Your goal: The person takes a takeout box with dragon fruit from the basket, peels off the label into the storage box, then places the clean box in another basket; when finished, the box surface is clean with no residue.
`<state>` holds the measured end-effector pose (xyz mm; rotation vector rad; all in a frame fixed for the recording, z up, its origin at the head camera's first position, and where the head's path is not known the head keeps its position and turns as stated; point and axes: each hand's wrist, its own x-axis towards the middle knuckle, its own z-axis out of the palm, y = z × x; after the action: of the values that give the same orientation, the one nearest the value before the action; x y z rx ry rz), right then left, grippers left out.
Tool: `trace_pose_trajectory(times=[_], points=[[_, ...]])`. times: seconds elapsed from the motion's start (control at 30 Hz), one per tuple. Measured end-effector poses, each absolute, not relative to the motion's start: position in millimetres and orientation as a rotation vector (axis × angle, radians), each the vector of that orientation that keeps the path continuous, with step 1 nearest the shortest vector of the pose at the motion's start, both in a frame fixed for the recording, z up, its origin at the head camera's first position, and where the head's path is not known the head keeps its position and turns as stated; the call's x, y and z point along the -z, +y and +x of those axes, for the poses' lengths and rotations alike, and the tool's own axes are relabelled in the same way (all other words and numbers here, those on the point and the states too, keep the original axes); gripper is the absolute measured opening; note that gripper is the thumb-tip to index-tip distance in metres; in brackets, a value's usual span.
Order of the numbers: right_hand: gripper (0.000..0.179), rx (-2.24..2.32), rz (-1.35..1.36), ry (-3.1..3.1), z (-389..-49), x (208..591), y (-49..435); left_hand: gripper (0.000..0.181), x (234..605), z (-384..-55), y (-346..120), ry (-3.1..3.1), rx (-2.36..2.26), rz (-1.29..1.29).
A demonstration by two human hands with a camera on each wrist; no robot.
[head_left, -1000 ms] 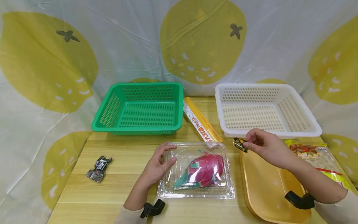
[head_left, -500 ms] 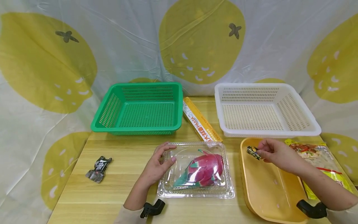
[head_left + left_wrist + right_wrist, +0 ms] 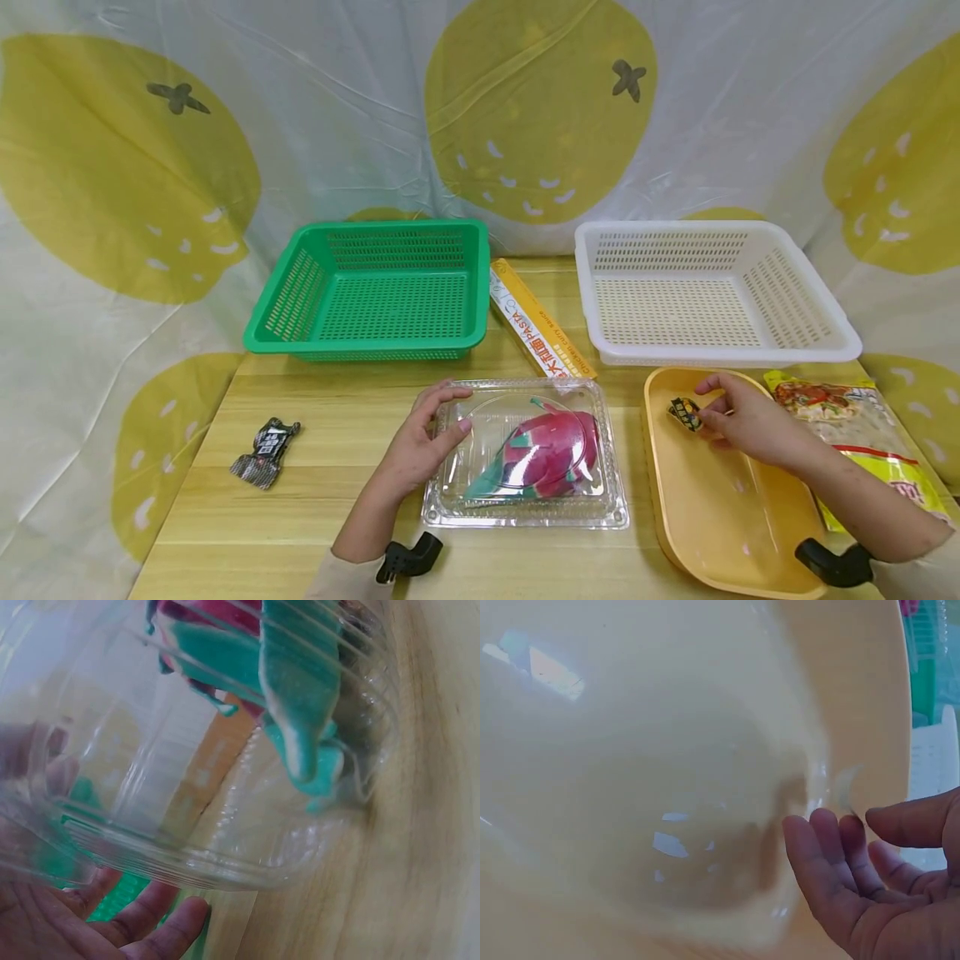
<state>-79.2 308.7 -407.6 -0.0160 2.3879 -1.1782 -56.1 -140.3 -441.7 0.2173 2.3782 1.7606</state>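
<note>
Thumb and fingertips of my right hand (image 3: 746,421) pinch a small black-and-gold packet (image 3: 684,413) over the far end of the yellow tray (image 3: 720,517). From the right wrist, a thin pale edge (image 3: 847,787) of it stands out beyond the fingertips. My left hand (image 3: 420,446) rests at the left side of a clear plastic clamshell box (image 3: 480,417), thumb on the lid and fingers loosely spread. Inside the closed box lies a pink dragon fruit (image 3: 551,450) with green tips. The left wrist view shows several fingers (image 3: 176,930) outside the box's clear wall.
A green basket (image 3: 367,346) stands back left, a white basket (image 3: 720,358) back right. A long pasta box (image 3: 540,321) lies slanted between them, its near end against the clamshell. A yellow food bag (image 3: 855,417) lies right of the tray. Another black packet (image 3: 266,452) lies far left.
My right hand has carried the small packet right and toward me, from the tray's far left corner to over its inside. My left hand and the clamshell have stayed put.
</note>
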Motion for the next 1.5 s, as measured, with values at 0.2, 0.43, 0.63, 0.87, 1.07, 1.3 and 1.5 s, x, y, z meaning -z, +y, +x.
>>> trace_pose_trajectory(times=[0.2,0.43,0.63,0.87,1.07,1.3,1.5], points=[[0.041,1.097,-0.034,2.414,-79.9,411.3,311.5,0.038,442.1,-55.9,-139.9,2.379,-1.766,0.220],[0.048,0.991,-0.054,2.438,-80.5,411.3,314.0,0.038,441.7,-55.8,-140.0,2.386,-1.757,0.210],[0.055,0.947,-0.080,2.456,-79.2,404.5,314.2,0.038,442.0,-56.0,-140.3,2.380,-1.761,0.213],[0.060,0.778,-0.132,2.626,-77.8,384.0,317.3,0.038,442.2,-55.1,-140.6,2.380,-1.763,0.214],[0.051,0.840,-0.067,2.812,-85.8,362.0,328.0,0.039,443.4,-55.4,-140.2,2.390,-1.760,0.213],[0.051,0.907,-0.036,2.929,-105.0,355.1,348.1,0.041,442.7,-53.8,-139.5,2.380,-1.789,0.231],[0.060,0.804,-0.160,2.794,-125.3,362.1,370.2,0.060,441.2,-53.2,-138.1,2.347,-1.793,0.154]])
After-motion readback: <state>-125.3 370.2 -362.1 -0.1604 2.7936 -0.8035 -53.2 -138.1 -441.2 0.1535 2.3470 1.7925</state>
